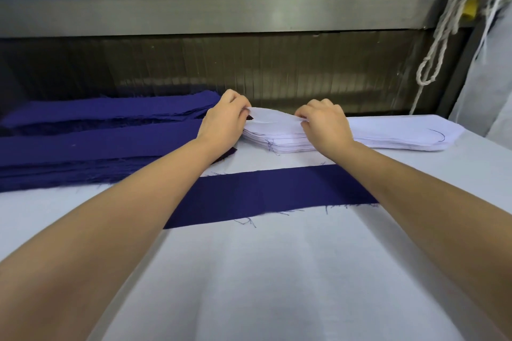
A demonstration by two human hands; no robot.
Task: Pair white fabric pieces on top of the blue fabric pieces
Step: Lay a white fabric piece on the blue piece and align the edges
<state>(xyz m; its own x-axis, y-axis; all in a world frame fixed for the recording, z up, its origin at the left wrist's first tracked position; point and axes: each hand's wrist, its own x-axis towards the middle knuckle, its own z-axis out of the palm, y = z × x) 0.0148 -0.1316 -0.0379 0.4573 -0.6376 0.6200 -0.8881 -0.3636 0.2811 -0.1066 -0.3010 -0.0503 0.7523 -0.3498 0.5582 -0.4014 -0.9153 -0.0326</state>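
A stack of white fabric pieces [388, 134] lies at the far middle-right of the table. Its top white piece [273, 117] is lifted slightly at the left end. My left hand [224, 119] pinches that piece's left end and my right hand [325, 122] pinches it further right, fingers curled. One single blue fabric strip [266, 191] lies flat in front of the stack, partly under both forearms. Two stacks of blue fabric pieces [91, 152] sit at the left.
The table [277, 271] is covered with white cloth. A metal rail and dark panel [249, 69] run along the back edge. White cords [443, 36] hang at the far right beside a pale fabric bundle [487, 86].
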